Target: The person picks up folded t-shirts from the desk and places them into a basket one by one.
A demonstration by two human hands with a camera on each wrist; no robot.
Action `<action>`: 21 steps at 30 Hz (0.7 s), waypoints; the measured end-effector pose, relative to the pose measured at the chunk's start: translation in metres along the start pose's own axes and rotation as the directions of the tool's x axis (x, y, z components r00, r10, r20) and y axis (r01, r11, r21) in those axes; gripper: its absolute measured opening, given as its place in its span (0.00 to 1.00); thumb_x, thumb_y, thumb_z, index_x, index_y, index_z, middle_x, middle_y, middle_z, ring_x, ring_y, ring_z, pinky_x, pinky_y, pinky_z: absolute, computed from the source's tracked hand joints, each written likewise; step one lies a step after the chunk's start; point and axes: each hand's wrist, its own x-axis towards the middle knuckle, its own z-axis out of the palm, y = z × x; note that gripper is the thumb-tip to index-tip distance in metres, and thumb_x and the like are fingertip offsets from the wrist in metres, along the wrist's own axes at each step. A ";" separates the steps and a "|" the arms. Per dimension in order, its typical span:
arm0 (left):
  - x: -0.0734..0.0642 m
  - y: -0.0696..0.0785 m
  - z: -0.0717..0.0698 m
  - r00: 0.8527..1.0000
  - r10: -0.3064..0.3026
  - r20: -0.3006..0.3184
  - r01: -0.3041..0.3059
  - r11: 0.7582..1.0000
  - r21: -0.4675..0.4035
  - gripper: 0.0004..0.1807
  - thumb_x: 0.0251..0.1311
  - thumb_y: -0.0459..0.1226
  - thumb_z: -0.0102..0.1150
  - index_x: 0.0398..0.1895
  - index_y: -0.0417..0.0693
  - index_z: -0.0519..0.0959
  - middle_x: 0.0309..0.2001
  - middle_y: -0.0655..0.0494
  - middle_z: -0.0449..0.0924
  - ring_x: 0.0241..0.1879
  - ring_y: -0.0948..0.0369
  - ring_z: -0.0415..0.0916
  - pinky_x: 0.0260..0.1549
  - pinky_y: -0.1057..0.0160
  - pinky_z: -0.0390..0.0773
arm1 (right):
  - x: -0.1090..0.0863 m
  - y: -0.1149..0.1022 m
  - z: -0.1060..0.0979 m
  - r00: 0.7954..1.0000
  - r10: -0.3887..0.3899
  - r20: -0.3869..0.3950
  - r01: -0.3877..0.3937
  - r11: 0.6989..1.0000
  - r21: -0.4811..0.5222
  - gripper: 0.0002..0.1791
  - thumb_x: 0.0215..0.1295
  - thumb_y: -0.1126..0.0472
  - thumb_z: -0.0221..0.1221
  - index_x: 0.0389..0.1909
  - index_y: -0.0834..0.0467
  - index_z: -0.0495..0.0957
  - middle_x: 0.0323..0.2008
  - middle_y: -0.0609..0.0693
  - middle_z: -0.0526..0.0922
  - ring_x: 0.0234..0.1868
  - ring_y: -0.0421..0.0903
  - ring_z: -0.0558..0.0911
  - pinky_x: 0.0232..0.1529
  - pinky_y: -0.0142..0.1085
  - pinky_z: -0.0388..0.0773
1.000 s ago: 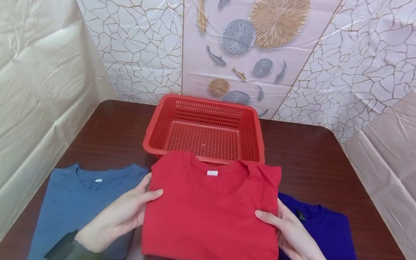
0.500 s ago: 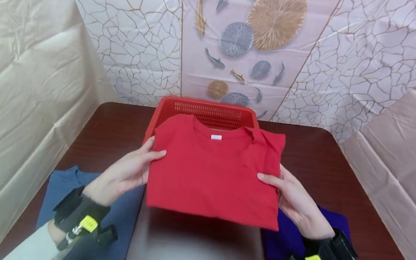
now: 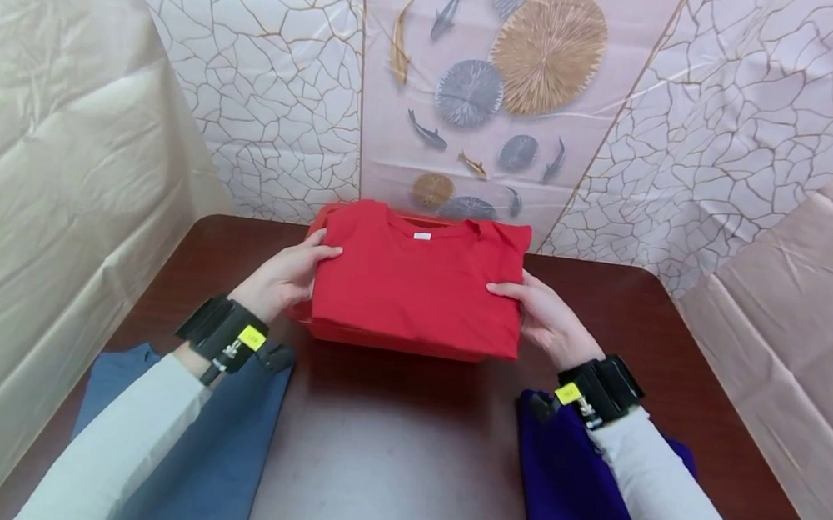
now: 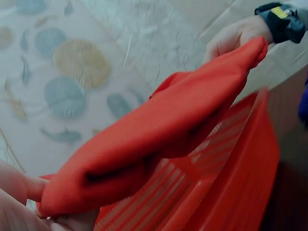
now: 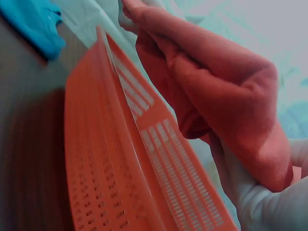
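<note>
A folded red T-shirt [image 3: 417, 285] with a white neck label spans between my two hands, over the red plastic basket [image 3: 401, 345]. My left hand [image 3: 283, 275] grips its left side, thumb on top and fingers beneath. On the opposite side my right hand [image 3: 550, 316] pinches the shirt the same way. In the left wrist view the shirt [image 4: 154, 120] sags above the slotted basket [image 4: 240, 178]. From the right wrist the folded edge of the shirt [image 5: 226, 101] shows above the basket's rim [image 5: 130, 144]. Most of the basket's inside is hidden under the shirt in the head view.
A folded grey-blue T-shirt [image 3: 217, 458] lies on the brown table [image 3: 399, 442] at the left, partly under my left arm. A folded dark blue T-shirt [image 3: 560, 491] lies at the right, below my right forearm. Patterned cloth walls [image 3: 274, 96] stand behind and beside the table.
Both hands have carried the red T-shirt forward, away from my body, from in front of the basket to over it. The two blue shirts stay on the table.
</note>
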 end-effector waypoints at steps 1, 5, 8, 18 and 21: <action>0.006 0.002 -0.001 1.000 -0.001 -0.008 0.001 1.000 -0.001 0.39 0.67 0.36 0.42 0.72 0.76 0.37 0.71 0.52 0.46 0.65 0.54 0.53 0.60 0.50 0.63 | 0.007 -0.001 -0.001 1.000 0.017 -0.017 -0.017 1.000 0.000 0.35 0.63 0.65 0.54 0.68 0.48 0.51 0.54 0.50 0.68 0.52 0.47 0.73 0.41 0.39 0.82; 0.029 0.004 -0.007 0.997 -0.009 -0.079 0.007 1.000 -0.030 0.38 0.66 0.35 0.44 0.72 0.75 0.41 0.72 0.52 0.47 0.64 0.54 0.53 0.65 0.49 0.56 | 0.029 0.000 -0.002 0.996 0.056 -0.066 -0.056 0.998 -0.007 0.38 0.63 0.65 0.55 0.70 0.44 0.50 0.58 0.50 0.65 0.57 0.49 0.69 0.42 0.41 0.81; 0.043 0.002 -0.011 0.994 -0.012 -0.110 0.012 1.000 0.000 0.37 0.66 0.35 0.44 0.72 0.73 0.44 0.71 0.52 0.48 0.63 0.53 0.54 0.64 0.49 0.57 | 0.042 0.004 -0.001 0.994 0.048 -0.099 -0.055 0.997 -0.059 0.37 0.63 0.67 0.52 0.70 0.45 0.48 0.59 0.51 0.64 0.57 0.49 0.68 0.46 0.42 0.77; 0.069 -0.018 -0.016 0.981 -0.057 -0.184 0.085 0.985 0.149 0.34 0.68 0.33 0.39 0.72 0.69 0.45 0.68 0.49 0.52 0.59 0.52 0.57 0.58 0.50 0.62 | 0.069 0.021 0.005 0.981 0.040 -0.187 -0.093 0.954 -0.285 0.41 0.61 0.70 0.49 0.73 0.48 0.46 0.66 0.56 0.58 0.60 0.52 0.62 0.65 0.49 0.58; 0.075 -0.021 -0.015 0.978 -0.059 -0.202 0.100 0.975 0.198 0.34 0.67 0.32 0.37 0.72 0.68 0.44 0.67 0.47 0.52 0.59 0.51 0.57 0.60 0.48 0.62 | 0.073 0.025 0.003 0.982 0.057 -0.178 -0.111 0.944 -0.310 0.41 0.62 0.71 0.48 0.73 0.49 0.42 0.67 0.57 0.56 0.61 0.53 0.61 0.66 0.49 0.58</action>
